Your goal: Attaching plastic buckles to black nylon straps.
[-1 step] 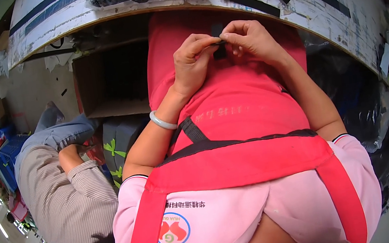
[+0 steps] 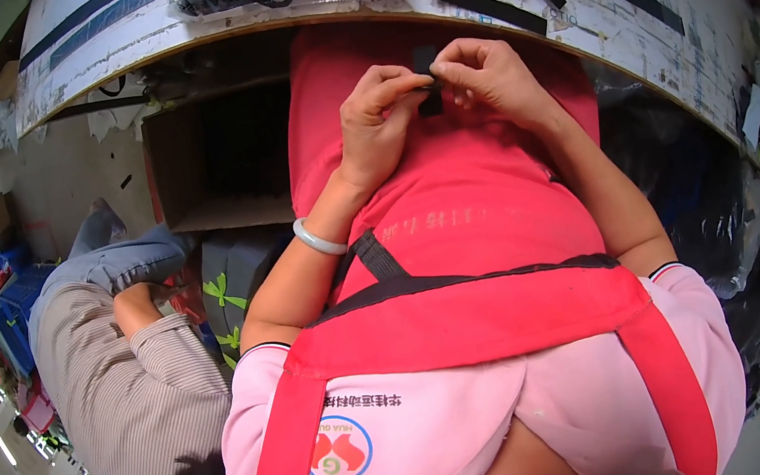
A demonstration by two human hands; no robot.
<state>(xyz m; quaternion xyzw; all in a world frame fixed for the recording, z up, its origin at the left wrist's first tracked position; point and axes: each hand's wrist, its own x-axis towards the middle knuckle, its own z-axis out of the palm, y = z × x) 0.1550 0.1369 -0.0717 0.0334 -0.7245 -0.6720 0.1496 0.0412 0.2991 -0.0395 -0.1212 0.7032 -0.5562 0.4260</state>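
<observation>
Both hands meet over my red apron (image 2: 454, 207): left hand (image 2: 377, 120) and right hand (image 2: 499, 77) pinch a small black strip (image 2: 427, 83) between thumbs and fingertips, just below the table edge (image 2: 175, 47). I see an open brown cardboard box (image 2: 217, 164) at left, a black tape strip (image 2: 483, 6) on the tabletop. Nothing has shifted from the earlier frame.

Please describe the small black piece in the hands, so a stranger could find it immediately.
Start at the red apron covering the lap below the curved table edge. Above it the left hand and right hand meet. Pinched between their fingertips is a short black strip, the only dark thing there.
</observation>
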